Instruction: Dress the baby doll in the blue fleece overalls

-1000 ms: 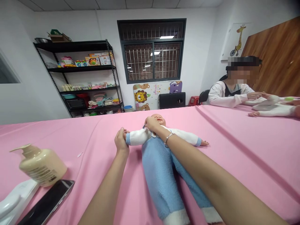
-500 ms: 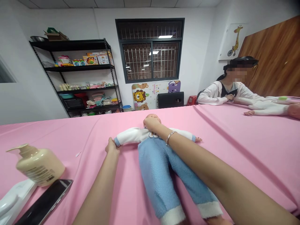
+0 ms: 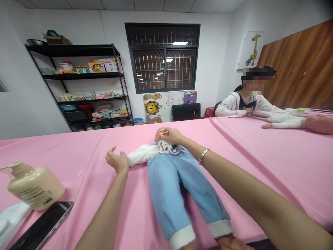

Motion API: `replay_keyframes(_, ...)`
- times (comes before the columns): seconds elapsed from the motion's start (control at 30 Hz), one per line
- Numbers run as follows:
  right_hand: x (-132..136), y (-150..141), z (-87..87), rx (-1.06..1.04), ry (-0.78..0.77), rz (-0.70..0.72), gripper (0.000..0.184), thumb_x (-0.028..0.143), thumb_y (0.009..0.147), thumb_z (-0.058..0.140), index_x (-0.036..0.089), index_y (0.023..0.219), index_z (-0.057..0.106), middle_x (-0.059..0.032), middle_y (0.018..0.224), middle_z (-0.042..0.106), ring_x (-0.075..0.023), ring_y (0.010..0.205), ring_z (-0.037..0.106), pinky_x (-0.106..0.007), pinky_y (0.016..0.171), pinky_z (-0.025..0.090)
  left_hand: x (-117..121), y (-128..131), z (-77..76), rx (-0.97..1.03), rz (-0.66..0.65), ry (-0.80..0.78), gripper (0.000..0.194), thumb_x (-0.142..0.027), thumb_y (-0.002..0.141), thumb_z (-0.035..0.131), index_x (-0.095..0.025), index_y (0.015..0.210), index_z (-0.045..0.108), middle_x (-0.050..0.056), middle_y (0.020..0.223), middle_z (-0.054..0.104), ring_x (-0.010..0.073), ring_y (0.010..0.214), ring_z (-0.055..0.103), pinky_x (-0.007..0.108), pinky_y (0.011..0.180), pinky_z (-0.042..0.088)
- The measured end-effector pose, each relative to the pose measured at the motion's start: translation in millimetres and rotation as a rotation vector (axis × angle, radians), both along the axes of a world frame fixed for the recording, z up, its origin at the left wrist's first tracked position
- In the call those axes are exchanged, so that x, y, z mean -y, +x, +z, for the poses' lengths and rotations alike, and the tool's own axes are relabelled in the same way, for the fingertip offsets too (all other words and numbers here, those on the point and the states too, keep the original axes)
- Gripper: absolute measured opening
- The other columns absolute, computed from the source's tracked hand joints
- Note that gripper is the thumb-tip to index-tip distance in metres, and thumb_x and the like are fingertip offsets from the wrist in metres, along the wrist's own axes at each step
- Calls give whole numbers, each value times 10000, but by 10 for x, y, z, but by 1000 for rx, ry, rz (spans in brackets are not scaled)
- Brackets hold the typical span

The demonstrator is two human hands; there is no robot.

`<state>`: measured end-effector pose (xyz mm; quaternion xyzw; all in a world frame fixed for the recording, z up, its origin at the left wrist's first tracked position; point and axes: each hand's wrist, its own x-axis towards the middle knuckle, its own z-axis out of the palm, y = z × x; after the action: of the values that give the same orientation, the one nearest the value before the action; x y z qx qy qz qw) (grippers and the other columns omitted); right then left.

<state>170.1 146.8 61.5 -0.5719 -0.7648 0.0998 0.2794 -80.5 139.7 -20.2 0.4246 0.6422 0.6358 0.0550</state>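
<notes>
A baby doll [image 3: 169,180] lies on its back on the pink-covered table, dressed in blue fleece overalls with white leg cuffs and a cartoon face on the chest. Its white sleeve [image 3: 142,155] stretches out to the left. By the end of that sleeve is my left hand [image 3: 117,160], thumb and fingers apart; the doll's hand there is hidden. My right hand [image 3: 173,135] rests at the doll's head [image 3: 159,134] and neck, its fingers curled closed. What they pinch is hidden. My right forearm, with a silver bangle [image 3: 203,156], crosses above the doll's other arm.
A pump bottle [image 3: 36,187], a dark phone [image 3: 43,225] and a white device [image 3: 14,222] lie at the left on the pink cloth [image 3: 260,166]. Across the table at right, a person [image 3: 234,104] sits by another doll [image 3: 288,119]. Black shelves [image 3: 75,74] stand behind.
My left hand has opened from the doll's sleeve cuff and shifted slightly left. My right hand has moved a little across the doll's head, baring the chest picture. The view has shifted slightly.
</notes>
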Motion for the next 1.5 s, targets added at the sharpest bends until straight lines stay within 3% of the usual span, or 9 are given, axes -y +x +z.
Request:
replay_keyframes(0.13,45,298,-290,-67,-88,-50,298,401,802,502,122,795,609,-55,760,620,-127,680,529,-205,585,328,188,376,108,-172,-405,-16,155,-277,816,460,-181,918,527,32,823,603,190,778,567,303,740,436)
replay_keyframes(0.33,124,761,-775,-539,-358,119,525,633,772,426,128,654,509,24,552,421,-70,527,313,-208,507,245,400,714,265,-161,-1036,-235,372,-496,721,563,-171,564,472,-29,554,415,116,528,373,226,508,290)
replay_keyframes(0.47,283,907,-910,-771,-610,286,476,602,664,597,143,763,518,35,648,436,-61,569,327,-185,519,274,399,649,333,-118,-964,-217,390,-463,702,589,-177,542,378,-46,548,324,95,511,301,211,476,229)
replay_keyframes(0.63,427,934,-897,-766,-568,347,410,513,667,638,138,741,490,49,650,397,-49,575,342,-179,541,295,256,535,175,-274,-938,-251,337,-441,675,635,-167,599,454,-32,608,431,110,567,384,207,523,287)
replay_keyframes(0.9,264,941,-1136,-526,-30,-83,231,368,709,521,138,684,511,9,613,518,-91,553,460,-208,536,350,175,471,-7,-357,-835,-241,331,-473,763,564,-164,648,539,-20,582,490,128,556,423,219,521,291)
replay_keyframes(1.07,233,912,-1202,-617,-150,-196,293,444,734,459,163,658,488,19,502,491,-105,382,429,-218,394,306,278,554,52,-449,-683,-149,235,-375,792,558,-175,667,557,-12,593,528,146,564,469,243,542,325)
replay_keyframes(1.17,239,899,-1195,-623,-100,-168,340,465,745,459,156,605,493,5,518,509,-105,446,450,-221,457,332,460,807,241,-457,-590,71,116,-272,813,538,-169,840,583,32,803,611,177,743,562,275,684,419)
replay_keyframes(1.3,286,846,-1153,-609,130,-220,322,441,762,474,154,626,523,5,542,516,-108,524,454,-223,542,341,685,1421,496,-653,-907,156,197,-172,856,433,-178,984,582,49,1013,629,190,973,566,321,884,422)
replay_keyframes(1.5,369,890,-1002,-337,326,-209,321,430,834,416,168,760,587,-24,685,590,-130,646,518,-238,652,363,423,2066,437,-1186,-903,-364,257,-71,791,396,-116,827,647,162,863,657,257,844,620,374,784,459)
